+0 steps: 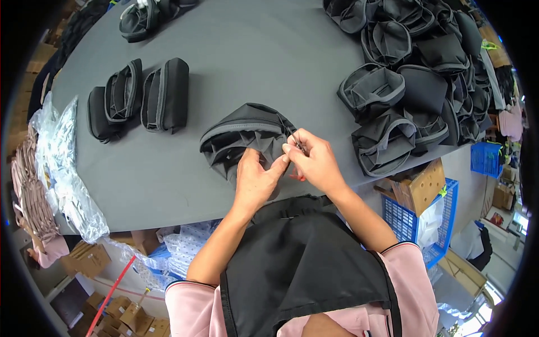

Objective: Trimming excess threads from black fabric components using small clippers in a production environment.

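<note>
A black zippered pouch (247, 121) with grey edging lies on the table in front of me, its opening toward me. My left hand (255, 174) grips the near side of the pouch, with some fingers hidden inside the opening. At the pouch's right end, my right hand (314, 160) is closed around small dark snips (299, 145), whose tips reach the zipper edge. A bit of red shows below that hand; what it belongs to is mostly hidden. Both hands are close together, almost touching.
Several finished-looking black cases (165, 95) stand at the left, another case (137, 22) farther back. A heap of black pouches (387, 90) fills the right side. Clear plastic bags (67, 163) hang over the left edge. A blue crate (401, 216) stands below at the right.
</note>
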A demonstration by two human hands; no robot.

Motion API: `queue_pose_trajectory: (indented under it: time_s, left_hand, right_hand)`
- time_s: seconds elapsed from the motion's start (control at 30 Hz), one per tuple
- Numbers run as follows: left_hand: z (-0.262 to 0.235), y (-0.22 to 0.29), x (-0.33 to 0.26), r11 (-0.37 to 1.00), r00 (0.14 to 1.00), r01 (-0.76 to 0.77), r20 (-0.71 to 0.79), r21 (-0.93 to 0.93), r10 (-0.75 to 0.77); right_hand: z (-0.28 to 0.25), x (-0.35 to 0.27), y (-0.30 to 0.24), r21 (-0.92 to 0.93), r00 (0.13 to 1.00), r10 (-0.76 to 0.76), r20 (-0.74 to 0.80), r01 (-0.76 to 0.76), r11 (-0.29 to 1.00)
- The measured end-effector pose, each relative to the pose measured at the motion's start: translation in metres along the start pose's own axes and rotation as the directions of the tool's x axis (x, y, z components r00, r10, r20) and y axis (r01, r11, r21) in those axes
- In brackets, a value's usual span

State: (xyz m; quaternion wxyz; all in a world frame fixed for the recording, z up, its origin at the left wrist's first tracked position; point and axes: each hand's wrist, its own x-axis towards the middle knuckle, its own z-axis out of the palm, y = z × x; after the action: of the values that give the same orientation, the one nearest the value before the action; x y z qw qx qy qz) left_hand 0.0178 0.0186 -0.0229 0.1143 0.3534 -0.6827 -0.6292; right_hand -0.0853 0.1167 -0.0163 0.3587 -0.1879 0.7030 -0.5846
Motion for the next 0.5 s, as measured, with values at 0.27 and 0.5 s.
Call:
queue_pose_trajectory:
  time_s: [0.27, 0.5]
  left_hand:
    - [0.002, -0.008, 0.013, 0.99, 0.993, 0.118, -0.011, -0.072, -0.119]
    - [0.019, -0.023, 0.013, 0.979, 0.981, -0.048, -0.193, -0.2, 0.009]
  right_hand:
    - [-0.007, 0.002, 0.011, 0.313, 0.987, 0.141, 0.079, -0.159, 0.936]
    - [-0.024, -0.017, -0.004, -0.238, 0.994, -0.083, -0.073, 0.064, 0.969]
